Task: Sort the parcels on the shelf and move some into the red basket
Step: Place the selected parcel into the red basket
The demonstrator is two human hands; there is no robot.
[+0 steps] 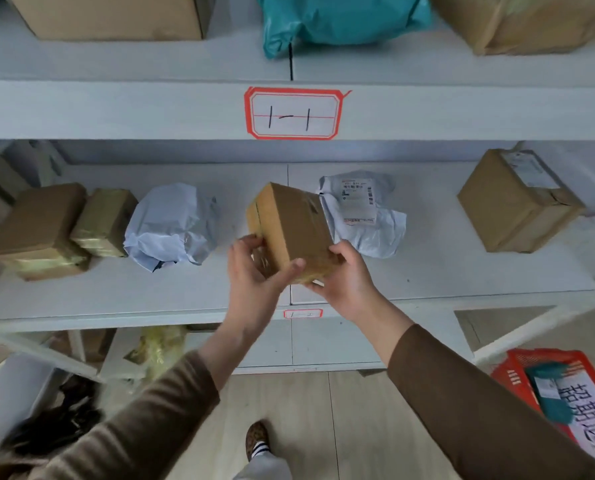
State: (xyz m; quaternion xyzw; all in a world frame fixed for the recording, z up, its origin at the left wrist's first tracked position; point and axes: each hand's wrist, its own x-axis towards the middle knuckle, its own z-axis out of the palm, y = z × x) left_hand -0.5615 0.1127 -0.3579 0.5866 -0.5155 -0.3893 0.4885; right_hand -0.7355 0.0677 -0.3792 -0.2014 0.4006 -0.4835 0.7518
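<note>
A small brown cardboard box (291, 226) is tilted in the air above the middle shelf (427, 271). My left hand (254, 275) grips its near left corner, thumb across the front. My right hand (344, 278) holds its lower right end from beneath. Behind the box a white poly mailer (365, 213) with a shipping label lies on the shelf. Left of it sit a crumpled white bag parcel (171, 226) and two taped brown boxes (47, 230). A larger brown box (517, 202) stands at the right. The red basket (531, 372) is on the floor at the lower right, holding a teal parcel (548, 393).
The upper shelf carries a cardboard box (116, 15), a teal bag (341, 19) and a brown parcel (524, 22), above a label reading 1-1 (292, 114). Yellow-wrapped goods (157, 348) lie on the lowest shelf. A shoe (256, 438) stands on the wooden floor.
</note>
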